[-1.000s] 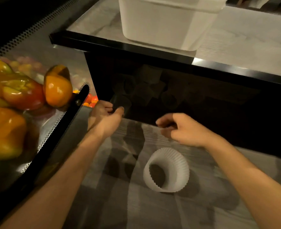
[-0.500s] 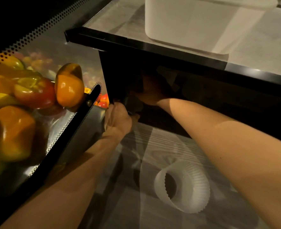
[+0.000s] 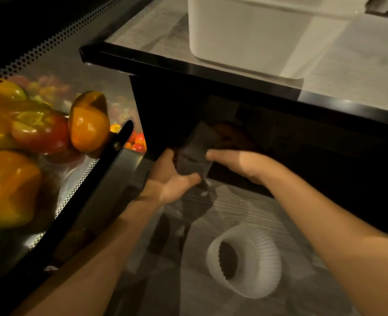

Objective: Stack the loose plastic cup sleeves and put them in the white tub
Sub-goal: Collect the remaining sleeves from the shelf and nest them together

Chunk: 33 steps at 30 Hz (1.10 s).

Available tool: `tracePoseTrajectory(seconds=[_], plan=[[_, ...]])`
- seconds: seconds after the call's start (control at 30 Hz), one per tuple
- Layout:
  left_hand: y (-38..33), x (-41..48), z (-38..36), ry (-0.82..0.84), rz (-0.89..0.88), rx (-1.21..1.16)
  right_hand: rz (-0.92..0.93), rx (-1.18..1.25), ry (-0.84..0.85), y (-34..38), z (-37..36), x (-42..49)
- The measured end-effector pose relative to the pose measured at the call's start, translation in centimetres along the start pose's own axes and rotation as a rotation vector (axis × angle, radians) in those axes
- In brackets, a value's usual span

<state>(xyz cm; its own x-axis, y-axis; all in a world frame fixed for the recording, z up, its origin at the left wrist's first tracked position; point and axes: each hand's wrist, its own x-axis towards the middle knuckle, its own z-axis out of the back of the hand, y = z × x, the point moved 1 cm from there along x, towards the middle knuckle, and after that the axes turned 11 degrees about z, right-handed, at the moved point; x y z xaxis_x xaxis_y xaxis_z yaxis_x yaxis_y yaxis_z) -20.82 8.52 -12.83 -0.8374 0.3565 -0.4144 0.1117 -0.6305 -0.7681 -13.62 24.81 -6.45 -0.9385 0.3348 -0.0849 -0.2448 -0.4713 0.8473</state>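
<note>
Both hands meet at the dark mouth under the upper shelf, on a shadowed stack of plastic cup sleeves [image 3: 196,151]. My left hand [image 3: 172,176] cups the stack's lower end from below and from the left. My right hand [image 3: 236,163] grips the stack from the right, its fingertips hidden in the dark. One loose white ribbed sleeve [image 3: 250,261] lies on its side on the lower wooden shelf, nearer to me than the hands. The white tub [image 3: 257,35] stands on the upper shelf above them.
The upper shelf's black front edge [image 3: 211,71] overhangs the hands. More sleeves lie faintly visible in the dark recess [image 3: 279,137]. At the left, a perforated metal bin [image 3: 79,190] holds orange and red bell peppers [image 3: 88,122].
My right hand has come back out of the dark recess with a sleeve and joined my left hand at the stack. The view has moved closer.
</note>
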Motion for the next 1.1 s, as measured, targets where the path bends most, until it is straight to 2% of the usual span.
tracePoseTrajectory(seconds=[0.1,0.2,0.3,0.37,0.43,0.5,0.57,0.6,0.7,0.83,0.9,0.97,1.1], plan=[[0.5,-1.0,-1.0,0.147,-0.073,-0.019,-0.219,-0.081,0.057,-2.0,0.7,-2.9],[0.7,-1.7,-1.9,0.216,-0.134,-0.019,-0.191,-0.020,0.028,-3.2,1.0,-5.1],[0.6,-2.2,-2.5,0.241,-0.179,0.096,-0.130,-0.008,0.191,-3.6,1.8,-6.3],[0.6,-2.3,-2.4,0.287,-0.153,0.210,-0.138,-0.120,0.250,-3.6,2.5,-6.7],[0.7,-2.1,-1.9,0.331,-0.119,0.269,-0.164,-0.210,0.218,-3.8,3.1,-6.7],[0.2,-2.2,-1.4,0.348,-0.065,0.188,-0.240,-0.263,0.163,-3.5,3.4,-6.4],[-0.9,-2.1,-1.0,0.276,0.040,-0.033,-0.300,-0.260,0.122,-3.2,3.2,-5.6],[-1.4,-1.8,-0.9,0.193,0.093,-0.109,-0.306,-0.183,0.069,-3.2,3.0,-4.9],[-3.4,-0.7,-0.8,-0.044,0.092,-0.011,-0.319,0.140,-0.106,-4.5,1.7,-2.1],[-5.6,0.2,-1.8,-0.036,0.100,0.170,-0.436,0.266,-0.179,-4.7,0.5,1.0],[-6.6,0.7,-2.1,-0.033,0.123,0.186,-0.464,0.297,-0.200,-4.4,0.2,1.6],[-6.9,1.5,-2.2,0.022,0.073,0.136,-0.453,0.313,-0.239,-4.3,-0.2,1.9],[-6.0,1.9,-1.1,-0.145,0.050,-0.181,-0.346,0.429,-0.374,-3.1,0.1,0.8]])
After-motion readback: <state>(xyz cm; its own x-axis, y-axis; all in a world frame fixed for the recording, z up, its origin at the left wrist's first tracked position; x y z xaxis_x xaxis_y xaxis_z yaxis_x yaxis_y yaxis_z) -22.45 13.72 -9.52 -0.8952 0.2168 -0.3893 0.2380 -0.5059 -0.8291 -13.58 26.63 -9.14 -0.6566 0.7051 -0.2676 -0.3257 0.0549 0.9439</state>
